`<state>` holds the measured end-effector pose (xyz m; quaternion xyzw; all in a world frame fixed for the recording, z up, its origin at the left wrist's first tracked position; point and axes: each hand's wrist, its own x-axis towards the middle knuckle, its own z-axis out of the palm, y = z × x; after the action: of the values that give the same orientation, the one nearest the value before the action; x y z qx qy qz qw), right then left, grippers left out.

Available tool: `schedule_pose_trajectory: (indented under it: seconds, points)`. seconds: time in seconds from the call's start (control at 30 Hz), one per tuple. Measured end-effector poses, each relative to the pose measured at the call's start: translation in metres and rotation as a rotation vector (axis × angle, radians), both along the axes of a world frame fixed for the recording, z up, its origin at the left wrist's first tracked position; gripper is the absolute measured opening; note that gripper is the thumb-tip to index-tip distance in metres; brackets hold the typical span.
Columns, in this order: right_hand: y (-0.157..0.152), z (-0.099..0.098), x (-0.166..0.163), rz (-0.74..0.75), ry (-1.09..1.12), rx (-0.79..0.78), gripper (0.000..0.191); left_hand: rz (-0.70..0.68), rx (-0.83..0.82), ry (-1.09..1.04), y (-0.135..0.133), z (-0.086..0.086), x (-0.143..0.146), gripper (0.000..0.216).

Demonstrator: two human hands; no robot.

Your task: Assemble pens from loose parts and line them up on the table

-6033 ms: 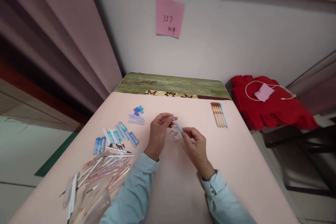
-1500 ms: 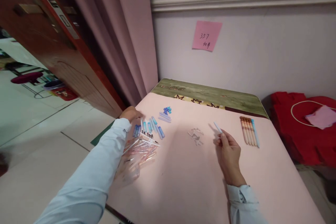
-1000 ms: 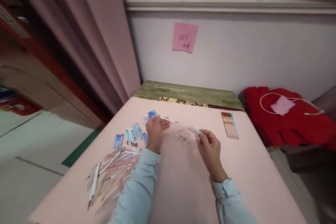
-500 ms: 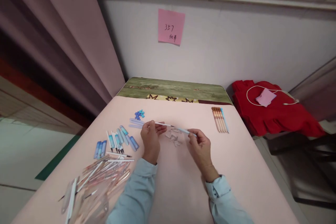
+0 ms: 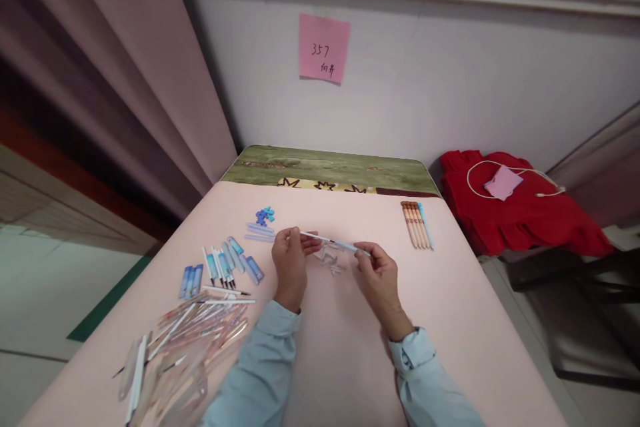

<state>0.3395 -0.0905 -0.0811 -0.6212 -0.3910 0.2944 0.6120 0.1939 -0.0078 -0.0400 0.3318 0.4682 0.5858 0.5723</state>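
Observation:
My left hand (image 5: 291,260) pinches the white end of a pen refill (image 5: 314,236), its other fingers loosely extended. My right hand (image 5: 379,270) grips a slim light-blue pen barrel (image 5: 345,246) between thumb and fingers. The refill's dark tip lies in line with the barrel's left end, at or just inside it; I cannot tell which. Beneath them lie several small clear plastic pieces (image 5: 331,265). Left of my left hand are pale-blue barrels (image 5: 259,230) and a little heap of blue caps (image 5: 265,215).
On the pink-covered table (image 5: 345,360), blue grip pieces (image 5: 191,281) and white refills (image 5: 226,267) lie at left. Nearer me spreads a pile of clear barrels and refills (image 5: 185,347). A row of pens (image 5: 416,225) lies at right. A red cloth (image 5: 525,220) is beyond the right edge.
My hands have drawn slightly closer together, bringing the refill's dark tip up to the barrel's end. The view has shifted a little.

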Motion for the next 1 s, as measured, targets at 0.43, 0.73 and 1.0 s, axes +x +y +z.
schedule_pose_trajectory:
  seconds: [0.43, 0.73, 1.0]
  points:
    - [0.0, -0.003, -0.006, 0.2, -0.084, 0.019, 0.025, -0.016, 0.099, 0.142, -0.002, 0.008, -0.002, 0.028]
    - [-0.001, 0.018, -0.002, 0.026, -0.352, 0.121, 0.017, -0.264, 0.296, 0.205, -0.019, 0.029, 0.009, 0.024]
    - [0.005, 0.01, 0.002, 0.004, 0.14, 0.059, 0.027, -0.025, 0.155, 0.246, 0.001, 0.001, -0.006, 0.026]
